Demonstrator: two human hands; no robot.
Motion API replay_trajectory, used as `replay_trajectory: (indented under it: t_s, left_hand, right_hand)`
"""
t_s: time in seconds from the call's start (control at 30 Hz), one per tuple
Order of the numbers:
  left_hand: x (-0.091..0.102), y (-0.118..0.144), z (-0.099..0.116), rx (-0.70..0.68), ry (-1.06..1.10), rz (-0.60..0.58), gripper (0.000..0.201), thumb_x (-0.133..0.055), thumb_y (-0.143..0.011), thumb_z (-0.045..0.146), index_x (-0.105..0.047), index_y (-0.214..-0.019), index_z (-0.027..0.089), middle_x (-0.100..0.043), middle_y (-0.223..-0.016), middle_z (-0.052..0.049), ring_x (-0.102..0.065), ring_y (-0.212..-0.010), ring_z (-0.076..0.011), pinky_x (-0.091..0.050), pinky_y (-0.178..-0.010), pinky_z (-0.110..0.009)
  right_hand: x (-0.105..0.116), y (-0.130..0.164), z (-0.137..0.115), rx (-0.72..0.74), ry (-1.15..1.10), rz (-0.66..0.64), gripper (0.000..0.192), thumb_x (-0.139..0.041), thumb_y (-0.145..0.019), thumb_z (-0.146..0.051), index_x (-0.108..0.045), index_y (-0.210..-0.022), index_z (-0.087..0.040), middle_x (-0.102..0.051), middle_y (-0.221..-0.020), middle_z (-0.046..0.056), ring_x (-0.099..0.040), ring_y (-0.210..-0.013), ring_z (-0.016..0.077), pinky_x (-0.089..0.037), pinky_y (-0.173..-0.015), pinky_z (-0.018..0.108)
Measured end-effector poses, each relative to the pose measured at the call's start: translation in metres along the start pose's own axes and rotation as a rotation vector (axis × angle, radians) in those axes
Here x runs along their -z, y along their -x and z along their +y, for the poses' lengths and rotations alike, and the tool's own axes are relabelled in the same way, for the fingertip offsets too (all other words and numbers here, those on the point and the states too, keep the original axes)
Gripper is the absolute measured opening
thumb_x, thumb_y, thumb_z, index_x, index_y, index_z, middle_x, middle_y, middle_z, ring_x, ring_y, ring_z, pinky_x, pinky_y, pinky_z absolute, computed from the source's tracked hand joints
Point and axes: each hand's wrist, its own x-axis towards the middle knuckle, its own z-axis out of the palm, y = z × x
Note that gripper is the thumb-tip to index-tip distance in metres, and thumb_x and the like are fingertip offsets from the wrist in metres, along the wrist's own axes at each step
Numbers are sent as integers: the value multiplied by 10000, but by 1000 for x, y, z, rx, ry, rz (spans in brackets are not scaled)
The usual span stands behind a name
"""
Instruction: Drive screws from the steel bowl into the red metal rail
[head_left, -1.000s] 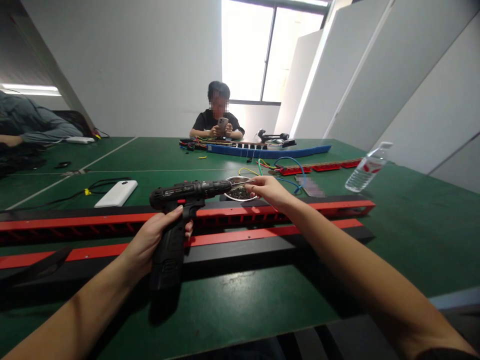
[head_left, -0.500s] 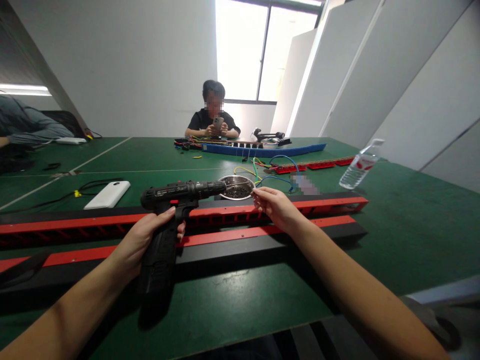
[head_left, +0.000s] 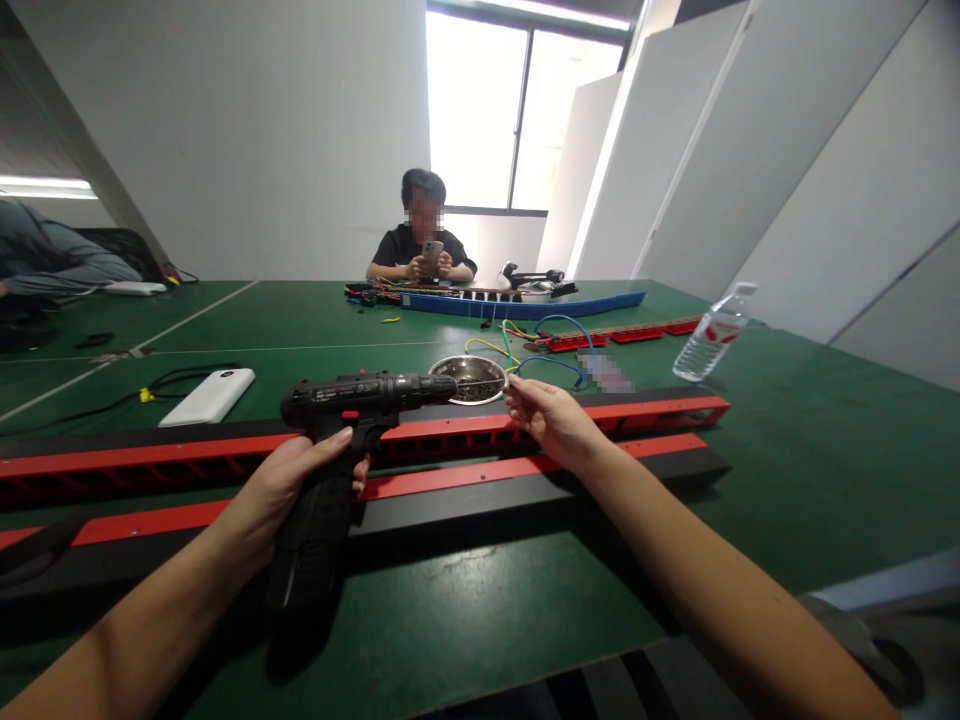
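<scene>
My left hand (head_left: 289,480) is wrapped round the grip of a black cordless drill (head_left: 315,530), its thumb below the red switch. The drill lies level, its long thin bit pointing right across a metal bowl (head_left: 466,361). Small dark pieces, perhaps screws, lie in the bowl. At the bit's tip, my right hand (head_left: 551,415) is closed in a pinch; whatever the fingertips hold is too small to make out. Beneath both hands run two long red and black bars (head_left: 480,470), side by side. A row of openings shows along the farther one.
Across the green table (head_left: 810,430), a person (head_left: 420,250) holds a phone. Near them lie a blue strip (head_left: 525,303), loose wires (head_left: 510,345) and red strips (head_left: 637,335). A water bottle (head_left: 712,335) stands right; a white power bank (head_left: 208,397) lies left. Another person's sleeve (head_left: 60,245) shows far left.
The view has shifted slightly. Both hands keep their holds, with the drill's bit still meeting my right fingertips; the drill's front end sits slightly lower in view.
</scene>
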Motion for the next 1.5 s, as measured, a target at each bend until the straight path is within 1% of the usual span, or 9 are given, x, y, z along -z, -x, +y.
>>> replay_trajectory:
  t_s: [0.2,0.43,0.57,0.7,0.83,0.97,1.2,1.37,1.5]
  left_hand:
    - [0,1,0,5,-21,-18,296,-816,-793,378,-739,-834,94,-724,-739,-68,-676,-595,-152,-565,-555,-217]
    - [0,2,0,11,-18,-13,285,-803,-810,364,-735,-857,91,-732,-733,-70,-686,-592,-157,-567,-563,-219]
    - [-2,3,0,9,-20,-4,276,-796,-820,349,-721,-849,84,-728,-722,-74,-685,-594,-159,-569,-565,-223]
    - [-2,4,1,9,-20,-14,278,-786,-834,350,-715,-881,85,-722,-743,-72,-679,-607,-153,-579,-583,-228]
    - [-2,3,-1,7,-16,-5,286,-807,-808,359,-710,-869,97,-714,-738,-72,-677,-611,-162,-587,-573,-242]
    - [-1,2,-2,-3,-36,3,291,-820,-787,362,-715,-866,102,-719,-747,-87,-676,-613,-172,-586,-556,-247]
    - [-2,5,-1,-11,-22,-11,242,-809,-801,317,-727,-885,105,-721,-744,-91,-684,-616,-179,-602,-575,-258]
    - [1,3,-2,-11,-36,3,243,-796,-818,311,-720,-917,102,-727,-774,-93,-688,-633,-173,-613,-599,-262]
    - [3,1,-3,9,-33,7,240,-798,-815,313,-715,-896,102,-724,-751,-92,-685,-602,-168,-601,-561,-247]
  right_hand:
    - [-1,0,1,35,87,15,376,-888,-682,-490,-681,-779,-191,-656,-766,4,-544,-637,102,-469,-593,233]
    - [-1,-1,4,121,209,8,434,-839,-705,-565,-644,-742,-179,-581,-671,-17,-492,-591,98,-424,-577,248]
    - [1,-3,7,161,256,9,444,-811,-729,-587,-640,-737,-178,-575,-666,-18,-491,-587,99,-406,-566,248]
    - [3,-4,9,200,296,-3,448,-775,-770,-606,-636,-735,-181,-569,-652,-17,-491,-575,104,-399,-555,250]
    - [4,-4,8,283,447,17,485,-709,-813,-656,-614,-703,-194,-571,-626,-10,-508,-568,124,-404,-560,268]
    - [4,-2,7,381,578,20,494,-632,-881,-660,-599,-690,-206,-574,-612,-2,-514,-571,139,-409,-586,285]
    - [3,-2,7,377,623,18,516,-602,-879,-702,-591,-703,-217,-569,-589,-4,-506,-545,146,-405,-572,292]
    - [1,2,3,404,667,15,514,-592,-897,-687,-570,-682,-221,-565,-590,-2,-502,-548,147,-403,-576,293]
    - [-3,6,0,423,680,10,510,-598,-899,-678,-556,-670,-224,-561,-595,1,-502,-558,149,-405,-581,293]
